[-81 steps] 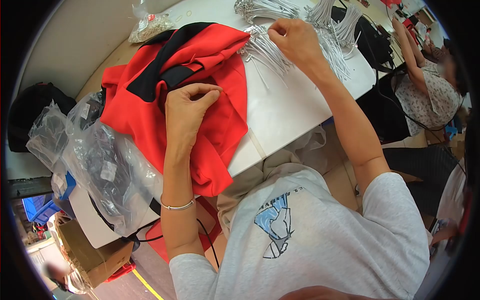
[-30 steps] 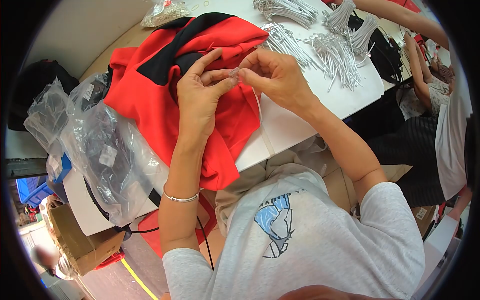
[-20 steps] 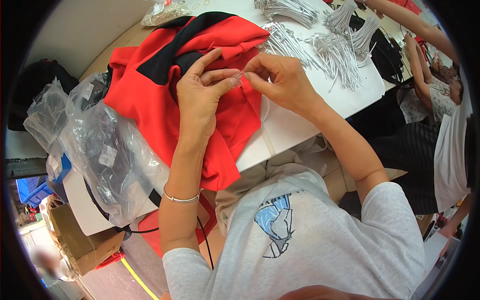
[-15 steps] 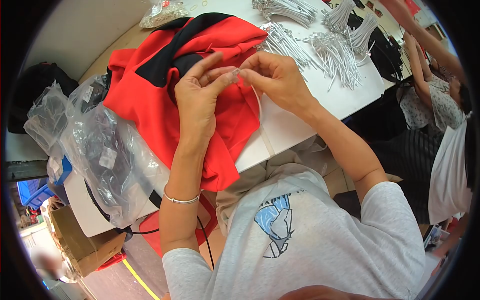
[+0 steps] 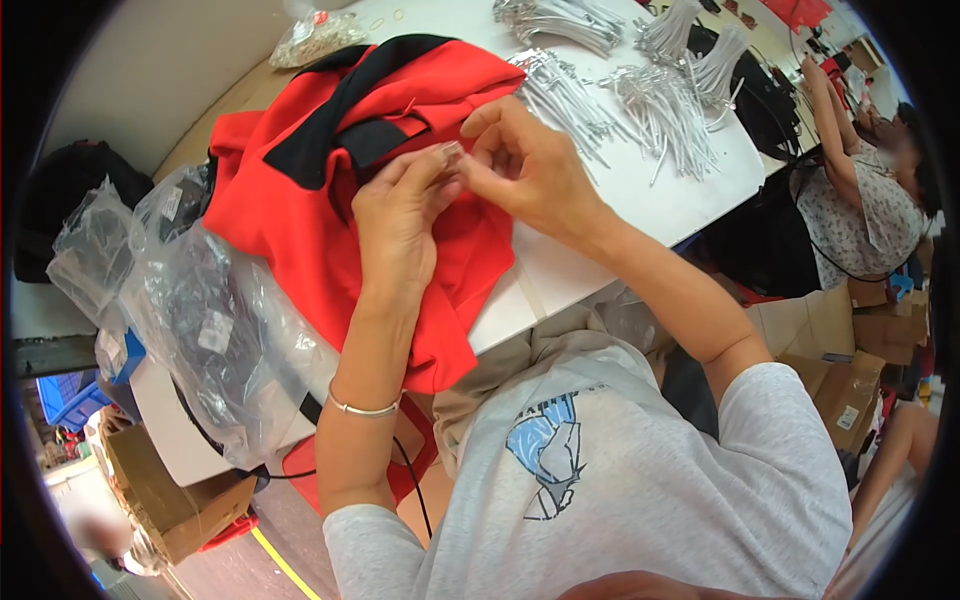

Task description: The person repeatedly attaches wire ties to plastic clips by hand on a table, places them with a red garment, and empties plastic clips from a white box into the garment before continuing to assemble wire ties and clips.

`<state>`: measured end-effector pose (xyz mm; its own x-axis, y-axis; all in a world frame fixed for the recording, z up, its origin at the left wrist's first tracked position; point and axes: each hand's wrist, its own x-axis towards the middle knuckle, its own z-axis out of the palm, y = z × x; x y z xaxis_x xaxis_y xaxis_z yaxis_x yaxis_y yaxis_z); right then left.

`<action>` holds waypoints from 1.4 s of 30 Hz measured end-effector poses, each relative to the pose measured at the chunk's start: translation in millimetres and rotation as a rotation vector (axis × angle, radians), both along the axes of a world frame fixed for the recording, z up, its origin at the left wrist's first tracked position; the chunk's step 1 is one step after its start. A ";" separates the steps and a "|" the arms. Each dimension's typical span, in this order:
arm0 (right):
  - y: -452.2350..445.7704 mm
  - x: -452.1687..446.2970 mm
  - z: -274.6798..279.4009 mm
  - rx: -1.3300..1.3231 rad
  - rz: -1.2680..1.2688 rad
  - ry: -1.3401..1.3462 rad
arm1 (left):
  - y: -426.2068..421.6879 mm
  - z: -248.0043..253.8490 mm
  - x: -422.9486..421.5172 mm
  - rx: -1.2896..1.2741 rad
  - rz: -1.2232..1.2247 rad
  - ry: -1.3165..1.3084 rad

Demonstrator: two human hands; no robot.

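My left hand (image 5: 397,215), with a bangle on its wrist, is closed in a pinch above the red and black garment (image 5: 290,215). At its fingertips is a small, pale, shiny piece (image 5: 452,152), too small to name. My right hand (image 5: 535,175) is curled, thumb and fingers bent in, and its tips meet the left fingertips at that piece. Whether the right fingers also grip something is hidden. The garment lies bunched under both hands, and one fold hangs over the table's front edge.
Several bundles of white cords with metallic ends (image 5: 660,115) lie on the white table (image 5: 600,265). Clear plastic bags (image 5: 215,310) cover the left side. A bag of small pale pieces (image 5: 318,38) stands at the back. Another person (image 5: 870,200) sits at the right.
Both hands have shifted slightly left and down, still together at the fingertips. My left fingers have curled in more. A person in white at the right has moved away, uncovering cardboard boxes.
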<state>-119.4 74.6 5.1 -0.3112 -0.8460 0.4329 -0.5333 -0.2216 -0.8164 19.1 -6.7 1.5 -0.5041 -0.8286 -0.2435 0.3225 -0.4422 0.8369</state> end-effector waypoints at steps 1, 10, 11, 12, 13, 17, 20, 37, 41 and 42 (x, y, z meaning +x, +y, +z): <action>1.4 0.7 -0.3 -0.020 -0.008 -0.027 | -1.3 -1.0 -0.8 0.036 -0.004 0.010; -3.7 -3.8 -12.2 -0.215 -0.045 0.243 | 4.1 3.2 -1.8 0.092 0.030 0.037; -3.6 -6.0 -11.7 -0.209 -0.029 0.275 | 3.1 2.7 -2.0 0.072 0.024 0.034; -3.4 -7.6 -11.6 -0.204 -0.015 0.309 | 2.2 2.4 -2.1 0.052 0.016 0.032; -2.9 -8.5 -12.3 -0.205 -0.014 0.306 | 1.5 1.6 -1.8 0.051 0.017 0.029; -0.8 -12.9 -15.1 -0.176 0.058 0.172 | -0.3 -1.6 -2.4 0.052 -0.010 -0.006; 0.8 -11.4 -12.4 -0.142 0.012 0.173 | 0.6 1.5 -4.0 0.055 0.005 0.002; -0.9 -5.6 -27.2 -0.252 0.005 0.216 | -3.1 0.9 -0.3 -0.083 -0.126 -0.089; 9.5 -28.9 -12.1 -0.278 -0.188 0.212 | 8.8 16.2 -9.7 -0.264 -0.057 -0.188; 14.3 -44.6 -6.0 -0.301 -0.281 0.206 | 11.2 20.9 -8.7 -0.376 -0.014 -0.247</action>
